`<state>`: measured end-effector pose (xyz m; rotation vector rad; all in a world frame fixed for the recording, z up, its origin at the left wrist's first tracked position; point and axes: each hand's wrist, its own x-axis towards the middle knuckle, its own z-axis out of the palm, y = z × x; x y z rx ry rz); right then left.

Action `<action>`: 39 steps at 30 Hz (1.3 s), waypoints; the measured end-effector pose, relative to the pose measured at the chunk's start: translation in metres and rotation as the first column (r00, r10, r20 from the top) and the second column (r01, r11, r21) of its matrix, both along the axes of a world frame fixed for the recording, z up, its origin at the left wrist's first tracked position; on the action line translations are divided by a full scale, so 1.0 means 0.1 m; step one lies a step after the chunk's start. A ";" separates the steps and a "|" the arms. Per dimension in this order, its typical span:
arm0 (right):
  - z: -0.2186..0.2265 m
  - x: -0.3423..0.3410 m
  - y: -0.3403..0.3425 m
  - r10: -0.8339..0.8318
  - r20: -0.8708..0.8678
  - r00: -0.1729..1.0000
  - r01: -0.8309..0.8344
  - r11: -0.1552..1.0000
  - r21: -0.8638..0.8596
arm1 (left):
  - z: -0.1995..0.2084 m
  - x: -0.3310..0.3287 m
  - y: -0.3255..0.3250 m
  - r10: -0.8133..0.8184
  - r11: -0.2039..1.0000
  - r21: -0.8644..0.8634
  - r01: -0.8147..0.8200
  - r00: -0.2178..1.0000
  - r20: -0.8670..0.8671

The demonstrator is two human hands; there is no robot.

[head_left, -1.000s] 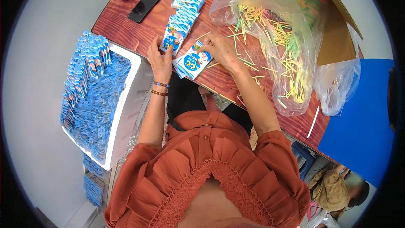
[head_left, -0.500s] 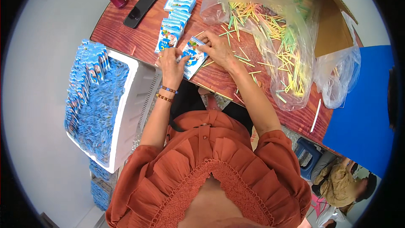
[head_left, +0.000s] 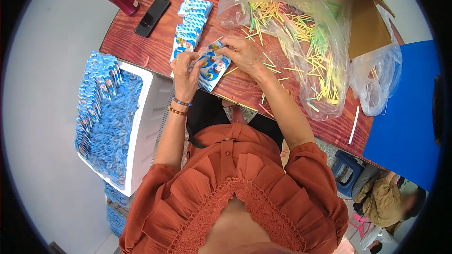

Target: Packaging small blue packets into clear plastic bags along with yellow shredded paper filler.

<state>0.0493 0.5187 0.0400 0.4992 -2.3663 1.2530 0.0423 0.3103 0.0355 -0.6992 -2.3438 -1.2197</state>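
Observation:
A small blue-and-white printed packet [head_left: 213,72] lies tilted at the table's near edge, between my hands. My right hand [head_left: 243,57] is closed with thumb and fingers pinching its upper part. At its left edge my left hand [head_left: 186,74] is curled, the fingertips drawn together against the packet; the exact grip is partly hidden. Just beyond my left hand runs an overlapping row of similar packets [head_left: 184,37]. Short thin yellow and green sticks [head_left: 269,61] lie loose beside my right hand.
A white foam box [head_left: 140,131] full of blue packets stands left of the table. A phone [head_left: 152,17] and red-filled container [head_left: 122,0] are at the back left. A clear bag [head_left: 306,82] spills many sticks; behind stands a cardboard box [head_left: 369,33]. A blue board [head_left: 400,117] lies right.
My left hand has drawn back slightly to the left and its fingers have curled in at the packet's edge. My right hand stays at the packet's upper part. The view has shifted a little.

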 end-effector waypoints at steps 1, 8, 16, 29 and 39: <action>0.09 0.08 -0.01 0.070 0.221 0.973 -0.019 0.974 -0.224 | 0.05 0.00 0.02 -0.033 0.999 0.037 0.030 0.996 0.084; 0.17 0.34 0.11 0.184 0.387 0.904 0.113 0.768 -0.630 | 0.21 0.08 0.46 -0.394 0.741 0.668 -0.072 0.759 0.519; 0.11 0.52 0.31 0.093 0.376 0.922 0.171 0.773 -0.610 | 0.11 0.16 0.76 -0.522 0.599 0.772 -0.211 0.628 0.577; -0.02 0.47 0.46 0.086 0.399 0.913 0.187 0.781 -0.596 | 0.11 0.24 0.89 -0.493 0.661 0.732 -0.166 0.639 0.590; 0.17 0.60 0.47 0.110 0.420 0.901 0.241 0.677 -0.695 | 0.06 0.23 0.87 -0.589 0.552 0.786 -0.277 0.538 0.603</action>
